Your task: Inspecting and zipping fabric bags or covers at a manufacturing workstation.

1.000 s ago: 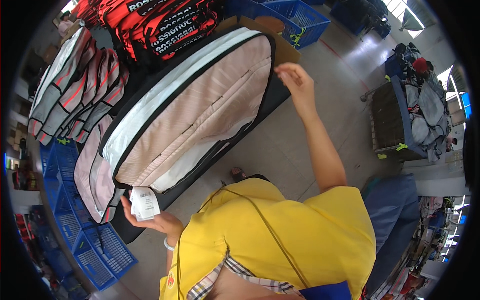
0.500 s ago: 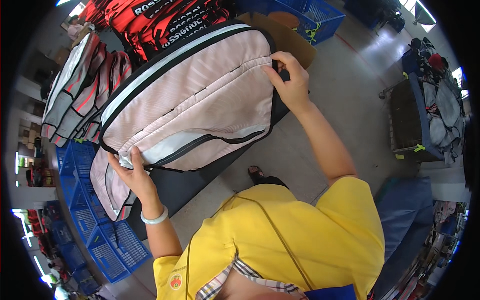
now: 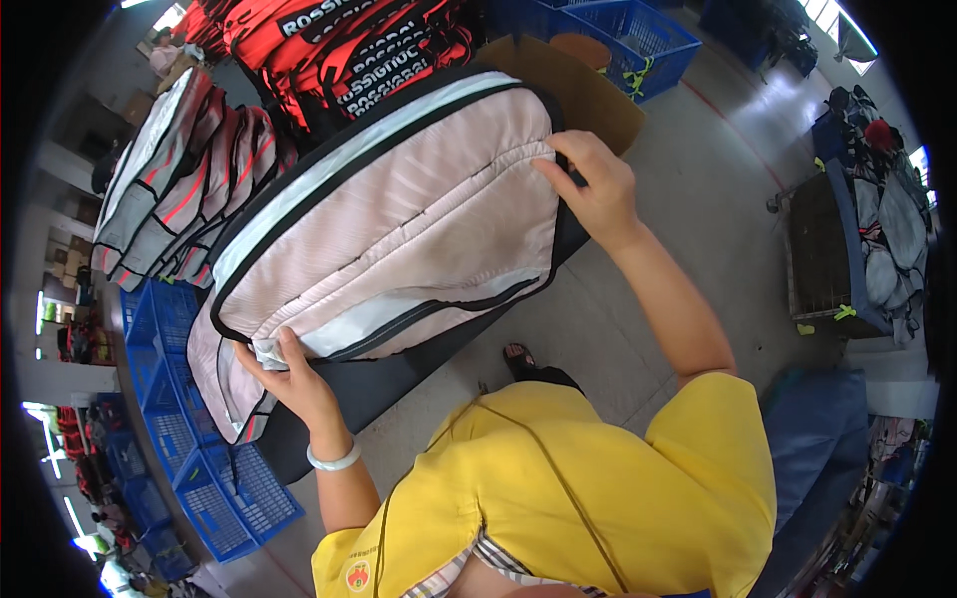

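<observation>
A large pale pink bag with black piping and a white band lies flat on a dark table in front of me. My left hand grips the bag's near left corner, fingers closed on the edge and on a white tag there. My right hand pinches the bag's right edge near its top corner. A second pink bag hangs under the first at the left.
Red and black bags are stacked behind. Grey and red bags stand in a row at the left. Blue plastic crates sit on the floor at the left, another blue crate and a cardboard box behind. A cart with bags stands at the right.
My right hand came down from the air onto the bag's right edge. My left hand moved from a loose white tag up to the bag's near corner. The bag now lies flatter and closer.
</observation>
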Demonstrator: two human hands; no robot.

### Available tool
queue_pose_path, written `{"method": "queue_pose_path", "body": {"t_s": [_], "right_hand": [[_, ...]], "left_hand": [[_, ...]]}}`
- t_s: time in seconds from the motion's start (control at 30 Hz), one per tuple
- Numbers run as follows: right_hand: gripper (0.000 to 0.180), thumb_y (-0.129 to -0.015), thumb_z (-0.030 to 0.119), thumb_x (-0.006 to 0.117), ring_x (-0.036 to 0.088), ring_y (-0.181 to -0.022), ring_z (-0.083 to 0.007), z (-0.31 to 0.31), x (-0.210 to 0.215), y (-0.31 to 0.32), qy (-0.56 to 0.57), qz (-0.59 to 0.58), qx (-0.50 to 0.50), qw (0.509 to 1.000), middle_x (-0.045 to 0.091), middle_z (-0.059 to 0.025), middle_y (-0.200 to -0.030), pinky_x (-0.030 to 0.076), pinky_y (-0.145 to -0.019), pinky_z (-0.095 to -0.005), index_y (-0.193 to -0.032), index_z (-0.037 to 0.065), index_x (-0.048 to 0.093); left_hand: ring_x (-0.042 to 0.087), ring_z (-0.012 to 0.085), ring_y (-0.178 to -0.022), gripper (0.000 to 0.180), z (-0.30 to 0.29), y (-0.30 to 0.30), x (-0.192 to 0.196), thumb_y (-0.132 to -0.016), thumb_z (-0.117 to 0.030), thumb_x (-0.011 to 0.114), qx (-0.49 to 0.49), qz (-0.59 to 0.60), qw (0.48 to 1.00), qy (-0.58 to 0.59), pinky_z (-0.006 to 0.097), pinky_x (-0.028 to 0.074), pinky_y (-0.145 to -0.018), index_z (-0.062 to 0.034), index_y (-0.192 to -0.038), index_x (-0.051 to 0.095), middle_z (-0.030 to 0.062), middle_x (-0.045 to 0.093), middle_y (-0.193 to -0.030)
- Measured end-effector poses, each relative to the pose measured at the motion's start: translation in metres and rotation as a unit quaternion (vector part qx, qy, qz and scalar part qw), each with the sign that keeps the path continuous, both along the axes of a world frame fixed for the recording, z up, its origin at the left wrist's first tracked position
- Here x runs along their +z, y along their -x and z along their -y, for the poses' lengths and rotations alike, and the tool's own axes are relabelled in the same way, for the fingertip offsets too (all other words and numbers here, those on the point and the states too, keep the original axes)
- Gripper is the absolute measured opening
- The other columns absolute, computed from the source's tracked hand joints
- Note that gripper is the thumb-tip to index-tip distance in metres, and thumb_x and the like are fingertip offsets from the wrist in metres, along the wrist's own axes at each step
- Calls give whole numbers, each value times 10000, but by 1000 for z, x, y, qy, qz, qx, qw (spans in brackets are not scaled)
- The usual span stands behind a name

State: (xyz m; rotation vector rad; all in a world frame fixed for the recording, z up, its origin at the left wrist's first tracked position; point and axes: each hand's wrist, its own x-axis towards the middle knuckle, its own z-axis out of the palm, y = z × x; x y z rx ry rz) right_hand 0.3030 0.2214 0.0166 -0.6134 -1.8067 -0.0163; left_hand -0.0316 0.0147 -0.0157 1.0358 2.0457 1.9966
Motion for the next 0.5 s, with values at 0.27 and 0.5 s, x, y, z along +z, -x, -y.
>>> {"method": "queue_pose_path", "body": {"t_s": [0.27,0.5], "right_hand": [[287,-774,89,791,549,-633,-235,8,11,-12,18,78,-12,997,521,-86,-733,448,-561,-328,-778,31,510],[315,-802,47,785,556,-749,-94,37,0,-32,236,-70,0,969,568,-27,-852,481,-677,-240,-939,40,502]], "left_hand": [[403,206,-1275,637,1,-8,0,-972,-115,610,-40,57,996,-51,306,315,-1071,37,-1476,252,169,367,-1435],[272,332,-1412,708,-8,-43,36,-884,-41,651,66,-250,950,-176,484,220,-1149,-26,-1476,263,202,256,-1529]]}}
